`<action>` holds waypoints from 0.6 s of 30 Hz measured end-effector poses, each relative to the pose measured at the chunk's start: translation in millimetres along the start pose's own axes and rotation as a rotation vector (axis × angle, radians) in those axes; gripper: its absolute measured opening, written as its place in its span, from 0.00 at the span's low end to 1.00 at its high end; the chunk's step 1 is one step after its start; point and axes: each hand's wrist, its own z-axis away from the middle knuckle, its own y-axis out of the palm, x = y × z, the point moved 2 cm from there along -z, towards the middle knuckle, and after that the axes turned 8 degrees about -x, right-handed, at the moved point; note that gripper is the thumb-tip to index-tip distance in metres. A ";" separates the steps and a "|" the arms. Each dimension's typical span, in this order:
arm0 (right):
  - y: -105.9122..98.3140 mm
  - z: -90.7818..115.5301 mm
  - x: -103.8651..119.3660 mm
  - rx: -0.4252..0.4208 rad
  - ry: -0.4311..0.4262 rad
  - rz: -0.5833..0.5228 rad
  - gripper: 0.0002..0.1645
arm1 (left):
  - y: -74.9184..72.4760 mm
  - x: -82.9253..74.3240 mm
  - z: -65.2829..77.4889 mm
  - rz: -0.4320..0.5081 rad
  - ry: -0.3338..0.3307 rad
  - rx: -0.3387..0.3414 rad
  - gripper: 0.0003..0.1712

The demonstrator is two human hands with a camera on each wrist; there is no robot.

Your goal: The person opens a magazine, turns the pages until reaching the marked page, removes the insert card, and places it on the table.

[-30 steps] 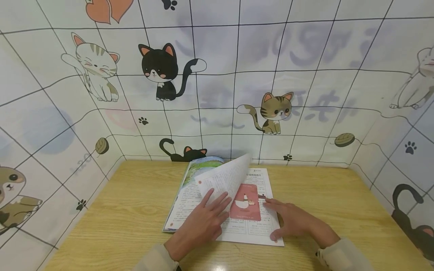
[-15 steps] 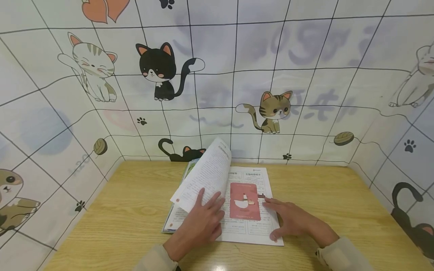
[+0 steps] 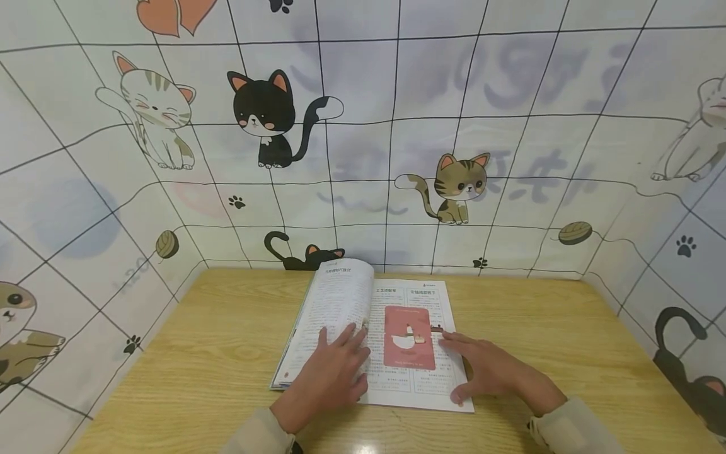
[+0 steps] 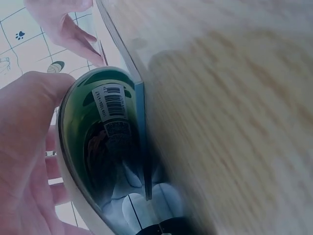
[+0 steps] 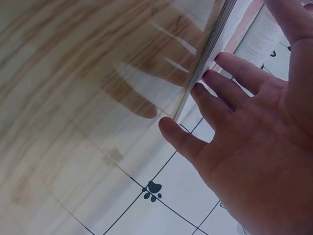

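Note:
An open printed book [image 3: 391, 386] lies on the table in the head view. A pink card or printed panel [image 3: 405, 359] with a white figure shows on its right side. My left hand [image 3: 330, 375], fingers spread, rests over the lower left page [image 3: 329, 309], close to the fold. That page bulges upward near the fold. My right hand [image 3: 489, 364] rests at the right edge with fingertips on the page and fingers extended. In the left wrist view, a curved green cover with a barcode label [image 4: 111, 104] shows beneath the left hand [image 4: 24, 152]. The right wrist view shows straight, spread fingers [image 5: 220, 105].
A light wooden table [image 3: 215, 340] carries the book near its back edge. Behind it rises a white wall covering [image 3: 363, 157] with grid lines and cartoon cats, which continues along both sides. The tabletop [image 5: 73, 98] is glossy and reflects the fingers.
The raised page has swung over to the left and now lies on the left stack, uncovering the right page. My left hand shifted slightly left and down; the right hand stayed put.

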 end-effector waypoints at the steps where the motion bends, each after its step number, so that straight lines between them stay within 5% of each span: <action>1: 0.1 0.2 -0.2 -0.001 0.001 -0.002 0.63 | 0.1 0.7 0.0 0.014 -0.013 0.011 0.22; 18: -3.5 -5.5 -0.2 -0.036 0.031 0.026 0.57 | 0.9 2.8 -1.0 0.107 -0.062 0.059 0.23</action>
